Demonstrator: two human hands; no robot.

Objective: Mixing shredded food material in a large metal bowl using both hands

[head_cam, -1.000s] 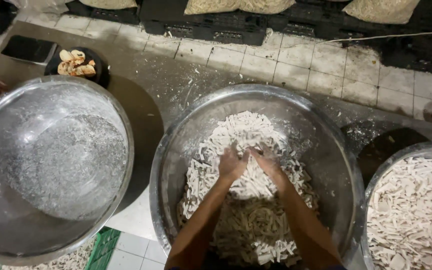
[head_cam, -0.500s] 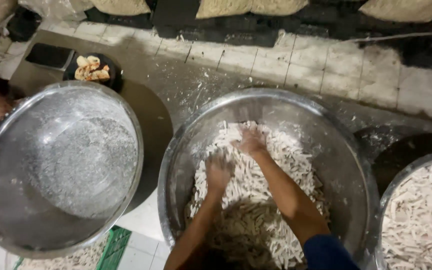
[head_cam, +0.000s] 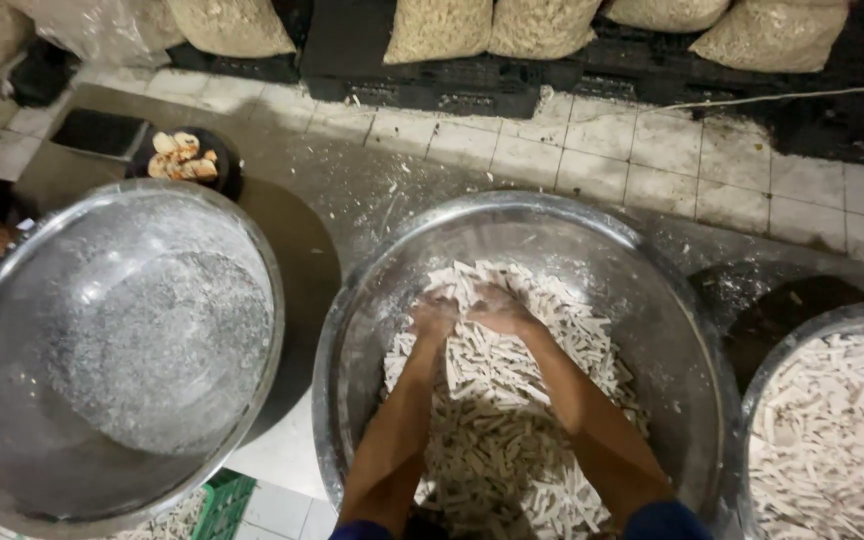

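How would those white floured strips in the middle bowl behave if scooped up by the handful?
The white strips lie as a loose heap of short separate pieces, so a handful would probably spill at the edges. Their flour coating suggests they slide apart rather than clump. Both hands, left hand and right hand, sink in easily, so they seem light.

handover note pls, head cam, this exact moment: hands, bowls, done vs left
Left hand: buried in the white floury sticks, fingers hidden, grip not readable.
Right hand: beside the left, also pressed into the sticks near the far side of the pile.
Middle steel bowl: about half full of sticks, all dusted with flour.
Left steel bowl: only a layer of flour in the bottom, no sticks.
Right steel bowl: full of white sticks, nobody touching it.
Small black dish of browned pieces sits on the floor behind the left bowl.
Done: the sticks in the middle bowl look coated. Left: both hands are in the pile, nothing lifted out.
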